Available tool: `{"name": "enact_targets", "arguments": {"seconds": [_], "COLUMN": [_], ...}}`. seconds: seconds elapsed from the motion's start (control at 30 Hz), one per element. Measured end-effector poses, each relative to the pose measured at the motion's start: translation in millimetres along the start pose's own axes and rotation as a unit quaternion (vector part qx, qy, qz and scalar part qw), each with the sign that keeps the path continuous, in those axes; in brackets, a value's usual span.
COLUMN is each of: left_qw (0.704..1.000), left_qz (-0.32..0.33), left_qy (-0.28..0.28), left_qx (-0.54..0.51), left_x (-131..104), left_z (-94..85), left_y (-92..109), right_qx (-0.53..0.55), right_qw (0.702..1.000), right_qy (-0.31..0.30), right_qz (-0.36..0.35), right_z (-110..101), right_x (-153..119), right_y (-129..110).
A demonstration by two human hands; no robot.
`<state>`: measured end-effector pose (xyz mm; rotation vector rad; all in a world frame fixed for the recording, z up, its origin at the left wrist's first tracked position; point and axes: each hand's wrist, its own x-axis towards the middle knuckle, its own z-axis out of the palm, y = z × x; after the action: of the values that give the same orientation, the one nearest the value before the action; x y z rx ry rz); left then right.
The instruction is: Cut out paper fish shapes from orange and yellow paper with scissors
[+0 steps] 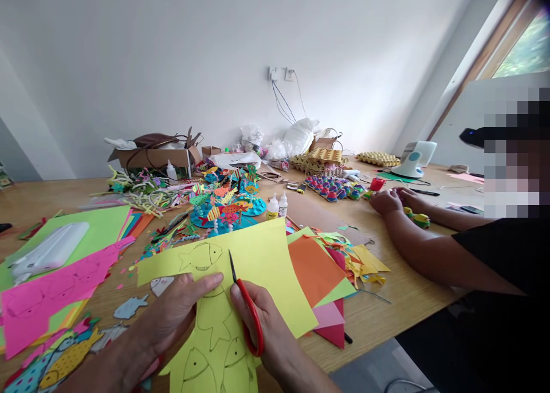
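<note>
My left hand (pixel 172 310) pinches a sheet of yellow paper (pixel 262 250), thumb on top. Pencil outlines of several fish are drawn on the sheet, one near its upper left part and others lower down. Red-handled scissors (pixel 253 321) are gripped in my right hand (pixel 270 324), with the dark pointed blade directed away from me over the paper. Whether a second blade lies under the sheet I cannot tell. Left of my hands lie a grey cut-out fish (pixel 130 307) and a pile of coloured paper fish (pixel 71 356).
Pink paper with fish drawings (pixel 55 293) and a white device (pixel 54 250) lie at left. Glue bottles (pixel 272 207), decorated fish (pixel 226 201) and egg cartons (pixel 322 159) stand behind. Orange paper (pixel 315 270) and scraps are right, near another person's arms (pixel 412 247).
</note>
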<state>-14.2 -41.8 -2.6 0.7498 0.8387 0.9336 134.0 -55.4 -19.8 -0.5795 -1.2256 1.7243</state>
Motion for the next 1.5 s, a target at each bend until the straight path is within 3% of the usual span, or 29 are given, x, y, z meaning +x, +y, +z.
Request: {"name": "enact_targets", "arguments": {"seconds": [0.17,0.43,0.67,1.0,1.5], "left_qw": [1.0,1.0,1.0,0.999,0.998], "left_qz": [0.016,-0.01,-0.026,-0.047,-0.035], "left_qy": [-0.002,0.009,0.001,0.001,0.024], "left_qx": [0.026,0.013,0.003,-0.017,0.041], "left_x": [-1.6,0.0,2.0,6.7,8.2], "left_z": [4.9,1.7,2.1,1.6,-3.4], "left_y": [0.8,-3.1,-4.9,-5.7,-9.9], "right_qx": [-0.025,-0.068,-0.138,-0.103,-0.123], "right_qw": [1.0,0.996,0.986,0.991,0.987], "right_qy": [0.007,0.05,0.068,0.076,0.085], "right_qz": [0.004,0.019,0.06,0.045,0.055], "right_z": [0.3,-9.4,-12.8,-19.6,-22.2], "right_x": [3.7,9.5,14.6,20.7,24.4], "right_y": [-11.8,5.7,-0.2,18.9,22.2]}}
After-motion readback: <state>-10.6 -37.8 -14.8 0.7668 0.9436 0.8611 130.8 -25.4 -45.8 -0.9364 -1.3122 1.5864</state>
